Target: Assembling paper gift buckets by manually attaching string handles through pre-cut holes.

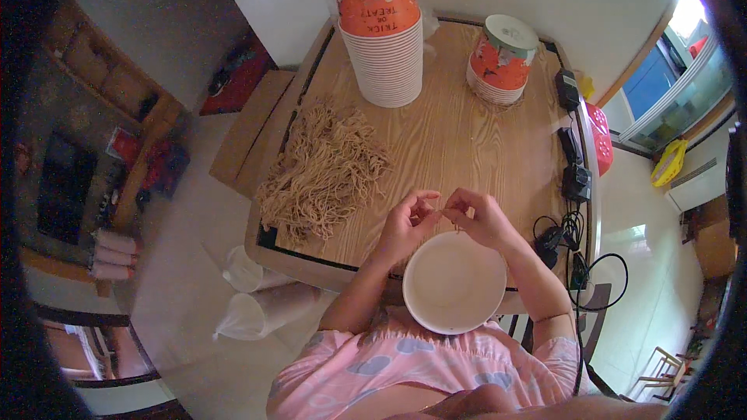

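Both hands meet over the near edge of the desk point(467, 140), pinching one thin tan string point(447, 212) between them — left hand point(408, 222) and right hand point(478, 216) have fingertips closed on it, thumbs and forefingers nearly touching. The string is tiny in frame; can't tell its length or whether it's knotted.

Just below the hands sits a white paper bowl point(454, 281), open side up, inside looks bare, resting at the desk's near edge against the person's lap. The right hand partly overlaps the bowl's upper rim.

Left of the hands, well apart, a loose heap of tan string bundles point(323, 171) is spread across the left half of the desk, running to its left edge.

Far side of the desk: a tall stack of upside-down paper bowls point(383, 31) with orange printed sides, and a shorter stack of the same bowls point(502, 58) to its right.

Right desk edge — black chargers and cables point(574, 187), with loops hanging down off the corner. A pink perforated basket point(601, 138) sits just beyond that edge.
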The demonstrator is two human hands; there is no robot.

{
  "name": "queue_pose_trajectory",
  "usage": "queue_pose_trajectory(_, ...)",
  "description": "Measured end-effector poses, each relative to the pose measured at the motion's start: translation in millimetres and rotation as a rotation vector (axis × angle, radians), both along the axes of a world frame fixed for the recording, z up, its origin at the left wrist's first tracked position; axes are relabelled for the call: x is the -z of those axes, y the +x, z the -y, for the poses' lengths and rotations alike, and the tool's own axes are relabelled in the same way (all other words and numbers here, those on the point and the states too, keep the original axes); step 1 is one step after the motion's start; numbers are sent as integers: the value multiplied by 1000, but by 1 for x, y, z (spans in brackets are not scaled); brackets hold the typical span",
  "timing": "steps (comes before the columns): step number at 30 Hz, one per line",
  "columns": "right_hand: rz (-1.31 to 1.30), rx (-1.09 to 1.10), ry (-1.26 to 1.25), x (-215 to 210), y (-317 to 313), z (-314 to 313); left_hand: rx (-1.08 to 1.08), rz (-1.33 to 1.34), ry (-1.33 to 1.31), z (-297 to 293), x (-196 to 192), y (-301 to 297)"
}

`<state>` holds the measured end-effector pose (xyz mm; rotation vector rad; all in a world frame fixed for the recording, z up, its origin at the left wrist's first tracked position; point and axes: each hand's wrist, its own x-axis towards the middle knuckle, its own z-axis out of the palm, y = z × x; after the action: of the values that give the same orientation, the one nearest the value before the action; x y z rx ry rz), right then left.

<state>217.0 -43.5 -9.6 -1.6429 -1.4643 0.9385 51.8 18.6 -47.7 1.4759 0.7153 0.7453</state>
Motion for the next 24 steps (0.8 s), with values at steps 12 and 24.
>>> queue_pose_trajectory(12, -36, -4, -6, 4, 2, 1, 1, -27, -9, -1, 3, 0)
queue_pose_trajectory(24, -59, -29, 13, 6, 1, 1, -21, -5, -2, -1, 5, -1)
